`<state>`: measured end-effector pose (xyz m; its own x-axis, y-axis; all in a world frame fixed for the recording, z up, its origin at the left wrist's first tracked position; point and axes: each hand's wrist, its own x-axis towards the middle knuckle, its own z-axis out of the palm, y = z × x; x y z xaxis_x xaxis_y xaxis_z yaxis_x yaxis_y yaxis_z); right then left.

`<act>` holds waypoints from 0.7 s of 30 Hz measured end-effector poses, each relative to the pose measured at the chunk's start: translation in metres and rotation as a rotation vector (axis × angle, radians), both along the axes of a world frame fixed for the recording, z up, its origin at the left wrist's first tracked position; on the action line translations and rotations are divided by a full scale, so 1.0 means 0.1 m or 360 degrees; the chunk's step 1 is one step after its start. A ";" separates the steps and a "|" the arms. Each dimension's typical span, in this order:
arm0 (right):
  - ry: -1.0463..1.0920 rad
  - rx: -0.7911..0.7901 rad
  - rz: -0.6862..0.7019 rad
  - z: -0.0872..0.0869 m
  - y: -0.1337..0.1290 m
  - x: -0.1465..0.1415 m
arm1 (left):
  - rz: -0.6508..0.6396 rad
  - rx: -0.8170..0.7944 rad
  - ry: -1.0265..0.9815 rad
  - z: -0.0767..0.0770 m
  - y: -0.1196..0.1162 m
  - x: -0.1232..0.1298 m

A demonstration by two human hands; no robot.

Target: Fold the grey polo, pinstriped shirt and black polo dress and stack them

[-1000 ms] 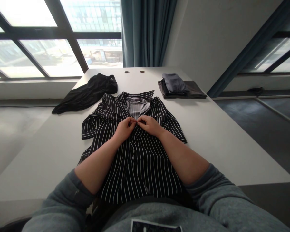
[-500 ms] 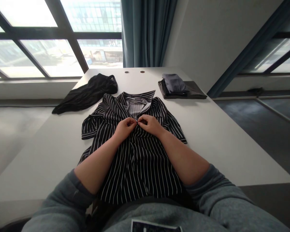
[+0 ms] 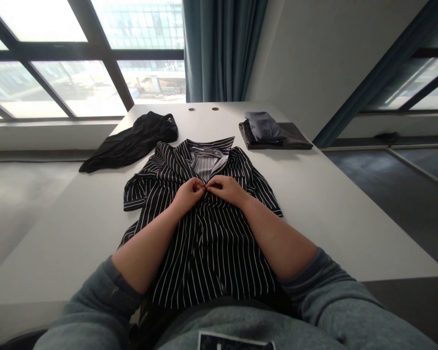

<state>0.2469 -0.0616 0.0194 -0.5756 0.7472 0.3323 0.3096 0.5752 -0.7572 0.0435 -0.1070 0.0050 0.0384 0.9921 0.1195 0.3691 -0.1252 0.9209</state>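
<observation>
The person's left hand (image 3: 188,194) and right hand (image 3: 226,189) meet at the front opening of a black pinstriped garment (image 3: 204,243), which lies flat and lengthwise on the table (image 3: 336,228), its lower end at the person's waist. The fingers (image 3: 204,183) of both hands are together, pinched on the two front edges just below the collar; whatever they grip, perhaps a button, is hidden. A pinch like this likely works best with the edges kept level and the cloth smooth beneath the wrists. Grey sleeves (image 3: 324,287) are pushed up both forearms. A grey striped lining (image 3: 204,164) shows inside the open neck. Farther off, one crumpled black garment (image 3: 131,143) lies to the left, and a folded stack of two pieces, a grey cloth (image 3: 261,125) on a dark cloth (image 3: 277,142), lies to the right. Two round holes (image 3: 203,109) mark the far end of the table, before one teal curtain (image 3: 219,48) and the large windows (image 3: 58,53).
</observation>
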 end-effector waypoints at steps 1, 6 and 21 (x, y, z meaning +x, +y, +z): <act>-0.0021 0.0023 -0.0044 -0.02 0.02 0.01 | 0.0033 -0.0003 0.0152 0.02 -0.02 0.00; -0.0287 0.0103 -0.0276 -0.13 0.15 0.04 | 0.0215 -0.0080 0.0835 0.13 -0.07 -0.03; -0.0746 0.0167 -0.0408 -0.12 0.56 -0.27 | 0.0322 0.0091 0.1126 0.39 0.48 0.00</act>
